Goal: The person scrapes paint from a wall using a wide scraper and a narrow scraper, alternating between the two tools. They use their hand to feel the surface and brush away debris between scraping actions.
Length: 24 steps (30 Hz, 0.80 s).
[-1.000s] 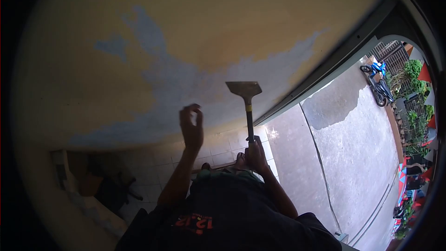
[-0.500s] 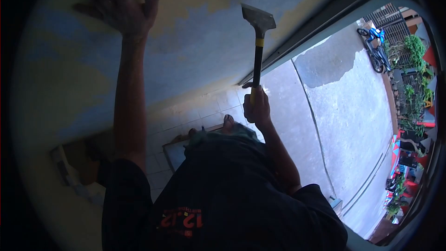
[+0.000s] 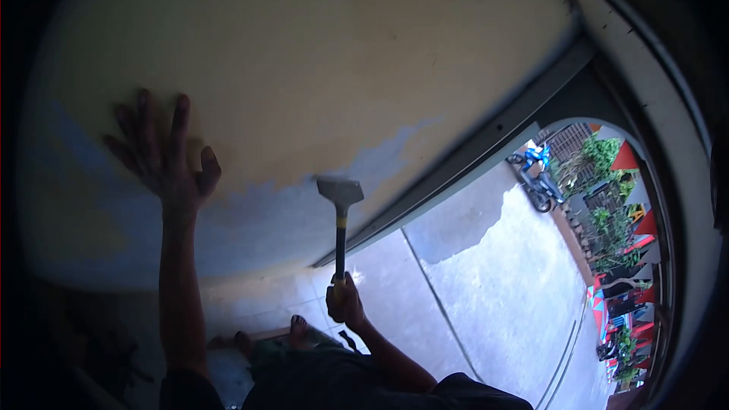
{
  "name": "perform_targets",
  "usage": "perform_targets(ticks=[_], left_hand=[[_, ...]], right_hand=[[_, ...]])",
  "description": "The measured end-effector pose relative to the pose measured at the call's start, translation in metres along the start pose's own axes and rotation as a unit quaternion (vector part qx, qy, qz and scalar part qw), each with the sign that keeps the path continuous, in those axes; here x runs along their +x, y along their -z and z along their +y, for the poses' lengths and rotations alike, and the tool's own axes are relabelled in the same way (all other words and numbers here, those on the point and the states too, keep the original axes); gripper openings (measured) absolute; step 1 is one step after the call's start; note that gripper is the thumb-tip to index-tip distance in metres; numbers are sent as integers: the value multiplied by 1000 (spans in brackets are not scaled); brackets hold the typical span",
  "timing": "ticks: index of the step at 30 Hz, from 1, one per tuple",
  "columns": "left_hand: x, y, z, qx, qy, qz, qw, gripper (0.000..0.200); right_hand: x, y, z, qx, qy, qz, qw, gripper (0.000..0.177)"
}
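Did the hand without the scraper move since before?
Yes. A second ago the left hand was curled, off the wall; now it presses flat on it, fingers spread, at the edge of the yellow paint, left of the scraper.

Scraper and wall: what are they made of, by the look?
Scraper: flat grey blade, likely metal, dull; slim black handle with a yellow band, probably plastic or rubber. Wall: matte yellow paint over a grey-blue layer, seemingly plaster or cement, bared in ragged patches.
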<state>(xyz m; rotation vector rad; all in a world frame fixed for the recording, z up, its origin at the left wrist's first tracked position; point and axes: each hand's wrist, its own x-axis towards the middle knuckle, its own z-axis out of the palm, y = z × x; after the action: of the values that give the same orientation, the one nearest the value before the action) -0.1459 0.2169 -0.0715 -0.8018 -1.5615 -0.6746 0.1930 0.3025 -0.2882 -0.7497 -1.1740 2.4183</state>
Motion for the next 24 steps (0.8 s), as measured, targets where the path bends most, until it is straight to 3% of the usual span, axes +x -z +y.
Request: perform_targets(ticks=[2, 6, 8, 9, 10, 11, 12, 14, 16, 24], left_hand=[[-1, 0, 2, 3, 9, 12, 1000, 57], [-5, -5, -9, -2, 2, 8, 1000, 55], [-7, 3, -10, 5, -5, -6, 1000, 55], [-2, 4, -7, 2, 0, 5, 1000, 55], [-3, 5, -3, -5, 1, 7, 1000, 55], [-6, 3, -3, -6, 0, 10, 1000, 55], [-8, 3, -2, 0, -15, -13, 1000, 55], [-10, 1, -4, -10, -4, 20, 1000, 55], [-12, 2, -8, -1, -7, 17, 1000, 56], [-6, -2, -20, -4, -8, 3, 1000, 58]], right_hand=[[-3, 7, 6, 72, 13, -54, 996, 26], [2, 6, 7, 13, 60, -74, 995, 30], [1, 0, 9, -140, 123, -17, 982, 32], [7, 17, 25, -139, 120, 33, 982, 34], [7, 21, 14, -120, 36, 38, 991, 35], [11, 21, 9, -74, 9, 25, 997, 32], [13, 12, 7, -356, 172, 66, 916, 35], [16, 10, 2, -236, 156, 76, 956, 49], [10, -2, -10, -204, 134, 96, 965, 40], [18, 13, -2, -206, 148, 137, 958, 42]])
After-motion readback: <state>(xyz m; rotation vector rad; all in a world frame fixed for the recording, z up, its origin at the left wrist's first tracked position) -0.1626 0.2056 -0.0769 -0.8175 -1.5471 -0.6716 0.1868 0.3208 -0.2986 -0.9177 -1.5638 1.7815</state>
